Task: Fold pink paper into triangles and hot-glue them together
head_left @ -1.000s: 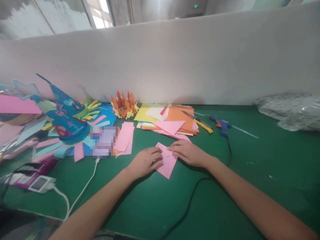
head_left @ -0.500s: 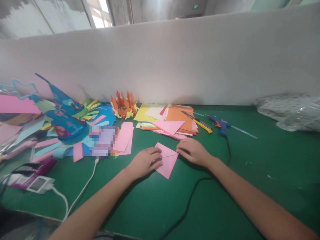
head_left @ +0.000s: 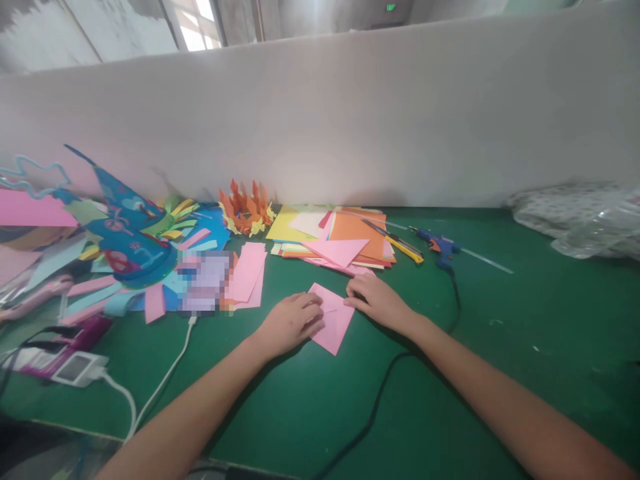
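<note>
Blue paper cone [head_left: 125,227] lies far left on the green table [head_left: 500,347]. Mid-table, the left hand [head_left: 290,323], loosely curled, presses the pink folded paper [head_left: 334,327]; the right hand [head_left: 377,301], fingers flat, touches its upper edge. Rightward sits a glue gun [head_left: 436,245].

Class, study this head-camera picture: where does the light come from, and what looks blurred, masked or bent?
Head view: daylight from overexposed windows top left; soft shadows under the forearms on the table; a pixelated patch masks something left of the pink paper; the left hand and right hand look sharp; the plastic bag at the right edge smears.
</note>
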A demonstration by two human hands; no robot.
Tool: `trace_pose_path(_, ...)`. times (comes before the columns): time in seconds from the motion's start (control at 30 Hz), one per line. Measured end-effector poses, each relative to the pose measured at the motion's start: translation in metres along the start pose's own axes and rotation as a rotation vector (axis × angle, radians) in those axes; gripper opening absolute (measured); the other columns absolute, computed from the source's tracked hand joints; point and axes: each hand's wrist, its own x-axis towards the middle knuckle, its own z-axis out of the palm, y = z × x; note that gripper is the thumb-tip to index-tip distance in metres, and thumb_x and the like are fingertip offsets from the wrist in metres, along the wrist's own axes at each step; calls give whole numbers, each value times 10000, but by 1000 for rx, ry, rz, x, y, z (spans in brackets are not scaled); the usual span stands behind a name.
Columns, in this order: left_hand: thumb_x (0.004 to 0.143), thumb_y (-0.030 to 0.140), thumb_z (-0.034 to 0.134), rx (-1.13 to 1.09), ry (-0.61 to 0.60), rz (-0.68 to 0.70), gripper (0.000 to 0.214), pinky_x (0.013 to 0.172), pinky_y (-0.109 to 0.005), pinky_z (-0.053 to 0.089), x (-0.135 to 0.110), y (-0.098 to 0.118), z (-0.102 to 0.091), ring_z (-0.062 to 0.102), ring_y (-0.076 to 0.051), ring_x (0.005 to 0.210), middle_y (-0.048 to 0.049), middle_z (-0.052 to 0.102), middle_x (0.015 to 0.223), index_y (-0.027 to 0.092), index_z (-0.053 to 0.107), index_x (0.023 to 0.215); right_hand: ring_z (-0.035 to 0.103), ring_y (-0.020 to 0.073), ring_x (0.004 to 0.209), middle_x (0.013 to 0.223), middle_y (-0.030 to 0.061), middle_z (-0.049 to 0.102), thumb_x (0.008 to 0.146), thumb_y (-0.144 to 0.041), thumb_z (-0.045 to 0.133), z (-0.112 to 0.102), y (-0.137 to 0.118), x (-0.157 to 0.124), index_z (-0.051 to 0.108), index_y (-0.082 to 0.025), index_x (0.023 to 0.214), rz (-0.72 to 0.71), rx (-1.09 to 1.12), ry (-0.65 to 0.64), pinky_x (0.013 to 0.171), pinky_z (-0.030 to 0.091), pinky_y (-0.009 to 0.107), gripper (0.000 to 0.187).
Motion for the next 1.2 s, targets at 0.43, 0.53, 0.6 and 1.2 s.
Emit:
trace_pose_path(0.43, 924, 257, 440, -41, -12, 0, 192, 871, -305, 473, -1, -3, -1, 577, -166, 999, -60, 602, 1101, 191, 614, 972, 512, 220, 1061, 1131, 98, 595, 928, -242, 402, 6, -29, 1, 564, -200, 1103, -222, 127, 73, 916, 407, 397, 242)
trace_pose_path(0.53, 924, 224, 429, -63, -9, 23, 209, 901, -312, 457, -1, -5, -2, 557, -172, 1033, -65, 607, 1098, 184, 626, 982, 512, 221, 1086, 1181, 111, 582, 918, -210, 405, 12, -42, 3, 516, -185, 1160, -229, 194, 29, 930, 417, 402, 268)
trace_pose_path(0.6, 920, 222, 438, -78, 9, 28, 213, 924, -326, 441, -1, -5, -3, 541, -180, 1047, -76, 604, 1091, 177, 642, 962, 539, 216, 1023, 1133, 116, 599, 913, -207, 418, 14, -46, 4, 514, -165, 1132, -181, 217, 15, 891, 442, 388, 242)
trace_pose_path(1.2, 909, 174, 421, -240, 90, -109, 182, 927, -349, 420, 5, -23, -1, 563, -164, 991, -63, 640, 1035, 182, 592, 973, 540, 213, 1119, 1186, 90, 626, 934, -217, 407, 17, -35, 1, 628, -153, 1119, -358, -12, -22, 991, 418, 387, 296)
